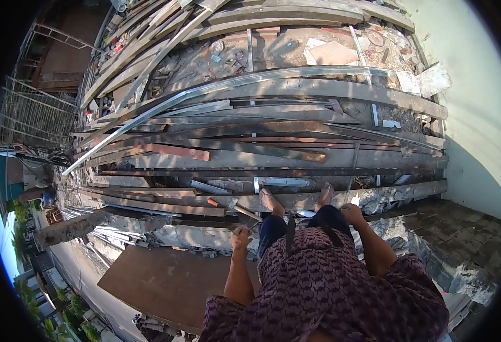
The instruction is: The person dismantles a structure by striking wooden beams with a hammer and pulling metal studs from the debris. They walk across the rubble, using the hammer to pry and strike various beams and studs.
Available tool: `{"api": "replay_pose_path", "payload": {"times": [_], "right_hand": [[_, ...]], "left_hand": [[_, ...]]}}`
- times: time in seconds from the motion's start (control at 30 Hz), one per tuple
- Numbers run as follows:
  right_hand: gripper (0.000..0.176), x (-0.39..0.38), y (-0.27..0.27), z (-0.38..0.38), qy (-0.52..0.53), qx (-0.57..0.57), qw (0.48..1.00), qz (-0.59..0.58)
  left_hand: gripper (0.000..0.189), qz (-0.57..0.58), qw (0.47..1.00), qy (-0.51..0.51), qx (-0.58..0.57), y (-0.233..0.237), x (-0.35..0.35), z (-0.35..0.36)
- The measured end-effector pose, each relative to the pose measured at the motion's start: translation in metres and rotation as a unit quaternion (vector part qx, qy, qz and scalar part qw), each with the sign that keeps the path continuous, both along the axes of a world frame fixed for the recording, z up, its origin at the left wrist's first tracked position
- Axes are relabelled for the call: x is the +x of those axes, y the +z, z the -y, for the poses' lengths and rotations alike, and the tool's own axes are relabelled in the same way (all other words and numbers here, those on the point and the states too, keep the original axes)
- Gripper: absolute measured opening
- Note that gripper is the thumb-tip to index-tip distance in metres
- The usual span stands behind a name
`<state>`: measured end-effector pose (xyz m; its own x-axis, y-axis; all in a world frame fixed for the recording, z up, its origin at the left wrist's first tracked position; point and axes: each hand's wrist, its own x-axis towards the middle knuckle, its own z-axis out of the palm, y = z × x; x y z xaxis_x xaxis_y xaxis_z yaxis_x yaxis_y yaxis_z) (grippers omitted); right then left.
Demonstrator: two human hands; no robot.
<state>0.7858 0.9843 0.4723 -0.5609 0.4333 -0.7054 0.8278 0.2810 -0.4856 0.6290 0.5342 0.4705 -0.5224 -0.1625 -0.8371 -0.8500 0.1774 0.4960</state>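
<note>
My left hand (240, 236) is closed beside my left thigh; what its fingers hold is too small to make out. Just beyond it lies a hammer-like tool (247, 213) with a wooden handle and an orange tip. My right hand (352, 214) is closed by my right thigh. A thin metal bar (353, 168) runs from that fist out across the beams. My feet, in sandals (271, 202), are apart on a long grey beam (301, 200). Between them and just ahead is a short whitish metal channel (284, 182).
Long wooden beams (375, 94) and a bent metal profile (222, 85) lie across the space ahead, with gaps showing rubble below. A pale wall (467, 74) rises at right. A brown sheet (165, 279) lies lower left, and broken masonry (187, 235) edges the beam behind my feet.
</note>
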Motion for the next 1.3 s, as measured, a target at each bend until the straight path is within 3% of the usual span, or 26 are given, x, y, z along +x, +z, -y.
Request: {"api": "replay_pose_path", "payload": {"times": [0.1,0.23,0.3,0.43,0.53,0.63,0.67,0.73,0.8,0.83,0.9,1.0,1.03,1.07,1.1,1.13,1.23,1.3], "right_hand": [[0.032,0.015,-0.024,0.003,0.052,0.049,0.997,-0.031],[0.033,0.015,-0.036,0.009,0.096,0.016,0.994,0.045],[0.034,0.004,-0.034,0.022,0.111,-0.005,0.990,0.087],[0.034,-0.007,-0.046,0.055,0.215,0.049,0.971,0.097],[0.032,-0.028,-0.069,0.091,0.216,0.020,0.967,0.132],[0.030,-0.034,-0.129,0.122,0.201,-0.023,0.965,0.167],[0.028,-0.056,-0.148,0.140,0.192,-0.019,0.956,0.219],[0.023,-0.083,-0.217,0.169,0.296,0.017,0.944,0.147],[0.020,-0.121,-0.296,0.217,0.357,0.017,0.927,0.118],[0.017,-0.142,-0.339,0.248,0.426,0.011,0.904,0.023],[0.015,-0.177,-0.419,0.327,0.398,-0.043,0.913,0.077],[0.026,-0.171,-0.532,0.432,0.519,-0.078,0.848,0.069],[0.027,-0.184,-0.542,0.461,0.527,-0.093,0.843,0.055],[0.026,-0.191,-0.553,0.488,0.518,-0.097,0.848,0.051],[0.025,-0.194,-0.564,0.509,0.507,-0.095,0.855,0.050],[0.025,-0.194,-0.575,0.523,0.491,-0.075,0.867,0.048],[0.025,-0.190,-0.598,0.537,0.469,-0.062,0.880,0.041],[0.028,-0.184,-0.594,0.525,0.436,-0.105,0.893,0.025]], "left_hand": [[0.023,0.005,0.999,-0.044,0.007,-0.001,0.000,0.005],[0.034,-0.016,1.000,0.001,-0.007,-0.026,0.011,0.015],[0.030,-0.019,1.000,0.003,-0.002,-0.048,0.018,0.025],[0.029,0.006,1.000,-0.007,-0.017,-0.129,0.022,0.057],[0.029,0.003,0.992,-0.115,-0.060,-0.202,0.005,0.080],[0.032,-0.013,0.974,-0.193,-0.121,-0.317,-0.023,0.123],[0.034,0.012,0.967,-0.203,-0.153,-0.329,-0.059,0.131],[0.038,-0.045,0.957,-0.195,-0.208,-0.402,-0.095,0.174],[0.036,-0.051,0.943,-0.170,-0.282,-0.451,-0.138,0.214],[0.038,-0.021,0.927,-0.199,-0.318,-0.458,-0.166,0.227],[0.036,-0.017,0.894,-0.195,-0.404,-0.501,-0.189,0.262],[0.034,0.100,0.819,-0.261,-0.501,-0.549,-0.205,0.295],[0.034,0.101,0.791,-0.296,-0.525,-0.553,-0.208,0.292],[0.039,0.124,0.806,-0.285,-0.503,-0.539,-0.218,0.273],[0.046,0.102,0.768,-0.312,-0.549,-0.562,-0.208,0.281],[0.052,0.135,0.770,-0.315,-0.539,-0.567,-0.210,0.278],[0.056,0.139,0.741,-0.319,-0.574,-0.581,-0.207,0.272],[0.054,0.132,0.752,-0.323,-0.559,-0.587,-0.203,0.276]]}}
